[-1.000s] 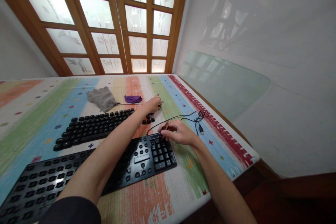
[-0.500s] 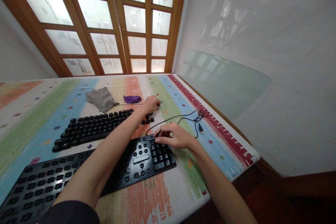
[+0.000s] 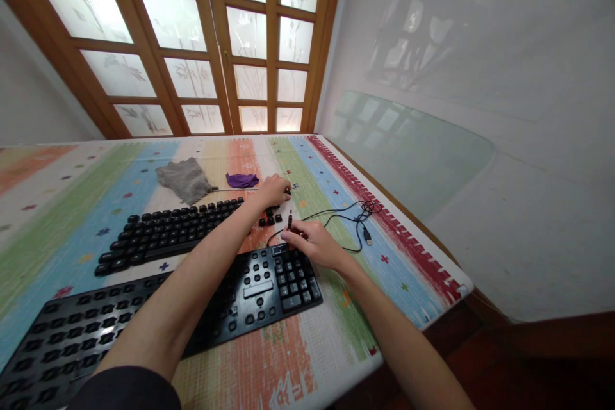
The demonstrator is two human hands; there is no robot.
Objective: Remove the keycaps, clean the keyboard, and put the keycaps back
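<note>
Clamping a slim dark tool (image 3: 290, 220) in the right hand (image 3: 311, 241), near the keyboard's (image 3: 225, 307) far right corner, long axis up in view. Pinching a small dark piece (image 3: 288, 191) in left hand (image 3: 275, 190) fingertips.

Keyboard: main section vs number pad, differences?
The main section shows bare key mounts; the number pad wears keycaps where visible.
The main section is wider than the number pad.
The left arm hides some of the main section; the right hand, the number pad's far end.
Both share one black keyboard.
</note>
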